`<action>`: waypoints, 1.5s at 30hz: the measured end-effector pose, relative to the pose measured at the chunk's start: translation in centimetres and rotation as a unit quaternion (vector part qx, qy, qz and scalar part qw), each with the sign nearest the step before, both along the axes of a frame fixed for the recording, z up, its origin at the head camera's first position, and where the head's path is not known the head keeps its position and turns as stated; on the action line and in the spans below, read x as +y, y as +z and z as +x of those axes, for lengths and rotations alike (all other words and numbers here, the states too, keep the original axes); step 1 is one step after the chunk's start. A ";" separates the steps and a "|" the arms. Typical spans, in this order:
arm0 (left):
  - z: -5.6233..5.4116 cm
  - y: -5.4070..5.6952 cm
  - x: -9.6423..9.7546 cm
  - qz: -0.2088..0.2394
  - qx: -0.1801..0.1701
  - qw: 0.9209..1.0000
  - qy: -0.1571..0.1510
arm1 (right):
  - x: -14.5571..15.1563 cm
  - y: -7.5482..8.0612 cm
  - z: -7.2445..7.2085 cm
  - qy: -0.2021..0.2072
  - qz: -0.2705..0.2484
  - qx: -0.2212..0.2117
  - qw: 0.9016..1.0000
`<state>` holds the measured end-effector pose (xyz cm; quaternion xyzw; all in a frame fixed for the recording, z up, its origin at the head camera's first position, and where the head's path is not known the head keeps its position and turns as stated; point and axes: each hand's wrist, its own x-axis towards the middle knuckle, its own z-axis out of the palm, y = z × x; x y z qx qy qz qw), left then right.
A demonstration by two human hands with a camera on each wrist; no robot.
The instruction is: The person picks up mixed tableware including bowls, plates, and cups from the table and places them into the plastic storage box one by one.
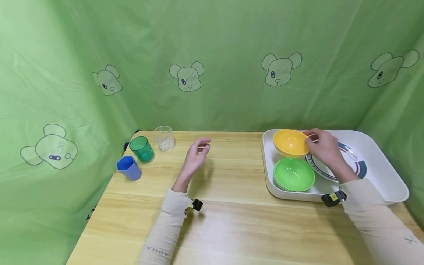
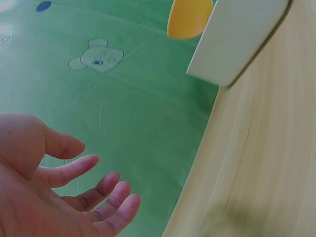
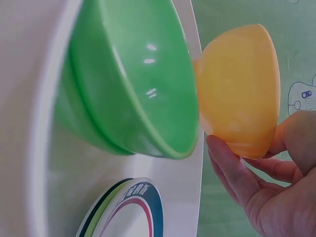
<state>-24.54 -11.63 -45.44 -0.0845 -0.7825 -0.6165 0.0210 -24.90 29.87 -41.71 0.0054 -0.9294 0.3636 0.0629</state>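
Note:
My right hand pinches an orange-yellow bowl by its right rim, over the back left of a white tray. In the right wrist view, the thumb and fingers grip the orange-yellow bowl at its edge. Just in front of it sits a small stack of green bowls inside the tray. Patterned plates lie stacked beside them, partly hidden under my right forearm. Over the middle of the table, my left hand holds nothing, its fingers loosely bent.
At the table's left edge stand a blue cup, a green tumbler and a clear glass. A green curtain with mouse-like drawings hangs behind and along both sides of the wooden table.

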 end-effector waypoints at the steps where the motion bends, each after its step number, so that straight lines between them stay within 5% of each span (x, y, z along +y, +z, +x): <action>1: -0.1 -0.1 -0.2 -0.001 -0.001 1.000 0.004 | 0.0 0.1 0.2 0.001 0.002 0.006 1.000; 21: -0.8 -1.0 -2.5 0.009 -0.011 0.999 0.041 | 0.3 -0.4 2.7 0.049 0.067 -0.004 0.997; 29: -0.8 -0.8 -3.0 0.009 -0.013 0.999 0.050 | 0.0 -1.0 3.1 0.064 0.071 0.034 0.995; 38: -1.5 -0.8 -4.8 -0.010 -0.020 0.997 0.074 | -0.3 -1.2 3.3 0.067 0.084 -0.024 0.994; 45: -1.9 -0.8 -6.8 -0.025 -0.033 0.992 0.120 | -0.2 -1.5 3.3 0.076 0.096 -0.028 0.992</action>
